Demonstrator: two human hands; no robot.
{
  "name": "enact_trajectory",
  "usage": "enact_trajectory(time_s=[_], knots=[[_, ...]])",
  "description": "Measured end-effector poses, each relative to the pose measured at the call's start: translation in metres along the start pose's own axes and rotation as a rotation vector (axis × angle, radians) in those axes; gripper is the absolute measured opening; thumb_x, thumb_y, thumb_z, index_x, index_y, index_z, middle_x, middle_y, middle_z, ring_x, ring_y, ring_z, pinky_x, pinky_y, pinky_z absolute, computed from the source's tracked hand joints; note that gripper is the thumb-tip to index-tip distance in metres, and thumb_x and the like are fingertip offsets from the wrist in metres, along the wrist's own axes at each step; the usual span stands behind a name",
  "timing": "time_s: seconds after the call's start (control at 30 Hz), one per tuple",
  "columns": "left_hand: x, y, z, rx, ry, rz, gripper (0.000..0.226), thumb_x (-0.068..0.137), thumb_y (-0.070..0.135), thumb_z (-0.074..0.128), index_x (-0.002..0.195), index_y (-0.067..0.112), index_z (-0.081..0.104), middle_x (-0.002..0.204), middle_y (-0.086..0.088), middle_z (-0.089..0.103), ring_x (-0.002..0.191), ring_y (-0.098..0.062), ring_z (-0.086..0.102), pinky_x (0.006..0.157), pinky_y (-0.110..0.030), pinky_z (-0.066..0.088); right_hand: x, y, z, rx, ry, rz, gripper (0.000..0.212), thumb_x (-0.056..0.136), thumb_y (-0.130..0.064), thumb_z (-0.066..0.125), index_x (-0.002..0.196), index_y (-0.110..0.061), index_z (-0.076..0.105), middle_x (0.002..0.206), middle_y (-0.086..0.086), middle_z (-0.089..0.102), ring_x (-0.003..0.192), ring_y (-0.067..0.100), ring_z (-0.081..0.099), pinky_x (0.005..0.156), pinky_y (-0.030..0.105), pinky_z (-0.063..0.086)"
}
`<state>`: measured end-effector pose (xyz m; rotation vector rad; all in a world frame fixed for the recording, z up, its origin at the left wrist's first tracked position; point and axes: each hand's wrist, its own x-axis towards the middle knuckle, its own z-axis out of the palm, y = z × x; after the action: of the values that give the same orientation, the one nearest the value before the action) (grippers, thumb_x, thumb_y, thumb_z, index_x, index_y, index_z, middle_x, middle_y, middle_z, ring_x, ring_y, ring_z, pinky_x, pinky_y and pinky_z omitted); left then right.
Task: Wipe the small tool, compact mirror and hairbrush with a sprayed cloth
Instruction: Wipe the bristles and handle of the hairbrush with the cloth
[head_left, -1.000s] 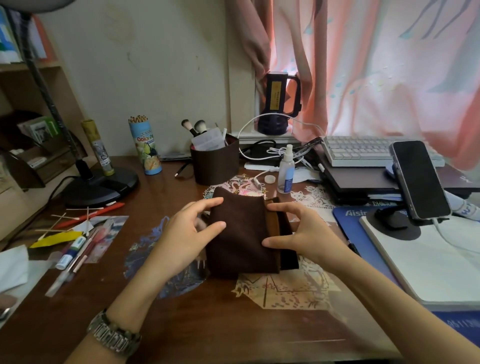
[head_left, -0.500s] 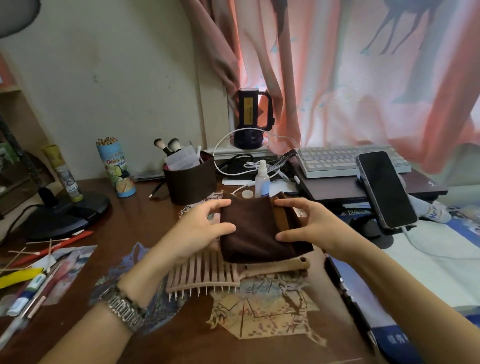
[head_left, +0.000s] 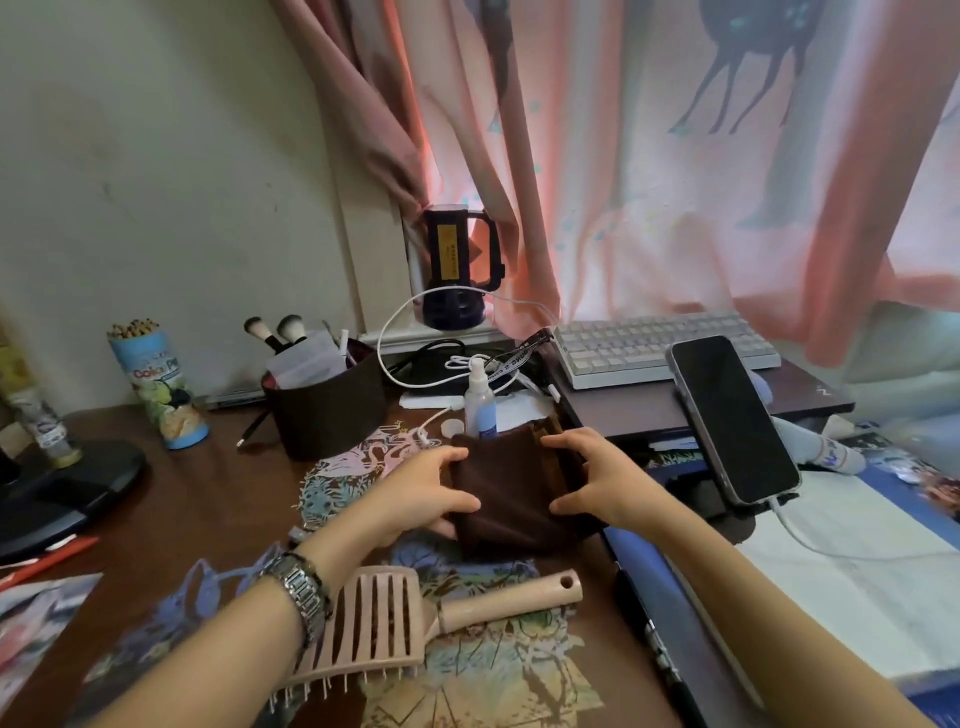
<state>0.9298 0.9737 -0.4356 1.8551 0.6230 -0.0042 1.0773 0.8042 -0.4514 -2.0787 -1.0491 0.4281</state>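
Upright, brushes (head_left: 275, 332) in holder (head_left: 327, 410)

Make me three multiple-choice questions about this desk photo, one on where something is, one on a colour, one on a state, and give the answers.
1. Where does the pale pink vented hairbrush lie?
A. on the desk, nearer the camera than the folded cloth
B. inside the dark round organizer
C. on the keyboard

2. What colour is the folded cloth held between the hands?
A. white
B. dark brown
C. bright yellow

3. What state is the black smartphone on its stand in?
A. showing a video
B. lying face down
C. screen dark, cable plugged in

Answers:
1. A, the brush rests on the patterned desk surface below the left hand and cloth.
2. B, the cloth gripped by the left hand and right hand is dark brown.
3. C, the screen is black and a white cable leaves its lower end.
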Motion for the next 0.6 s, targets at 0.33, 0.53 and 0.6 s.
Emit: enact_trajectory(time_s=[0.33, 0.53, 0.6], knots=[[0.008, -0.008, 0.009, 0.001, -0.043, -0.086, 0.077, 0.08, -0.001, 0.069, 0.144, 0.016, 0.032, 0.134, -0.007, 0.039, 0.098, -0.027, 0.066, 0.075, -0.04, 0.06, 0.007, 0.017, 0.005, -0.072, 0.009, 0.079, 0.08, 0.066, -0.013, 0.084, 0.137, -0.019, 0.046, 0.133, -0.004, 0.042, 0.122, 0.016, 0.045, 0.103, 0.028, 0.038], [0.01, -0.005, 0.01, 0.054, -0.038, -0.108, 0.076, 0.08, 0.0, 0.069, 0.144, 0.017, 0.032, 0.132, -0.006, 0.039, 0.099, -0.025, 0.064, 0.072, -0.036, 0.06, -0.001, 0.011, -0.002, -0.121, 0.036, 0.096, 0.077, 0.063, -0.021, 0.085, 0.132, -0.023, 0.05, 0.124, -0.002, 0.047, 0.114, 0.019, 0.051, 0.098, 0.038, 0.047], [0.012, -0.006, 0.01, 0.071, -0.042, -0.117, 0.076, 0.08, 0.001, 0.07, 0.144, 0.018, 0.032, 0.125, -0.002, 0.038, 0.101, -0.026, 0.063, 0.072, -0.036, 0.06, -0.003, 0.01, -0.005, -0.145, 0.044, 0.087, 0.072, 0.064, -0.022, 0.085, 0.128, -0.024, 0.053, 0.12, -0.002, 0.049, 0.108, 0.018, 0.053, 0.094, 0.036, 0.049]])
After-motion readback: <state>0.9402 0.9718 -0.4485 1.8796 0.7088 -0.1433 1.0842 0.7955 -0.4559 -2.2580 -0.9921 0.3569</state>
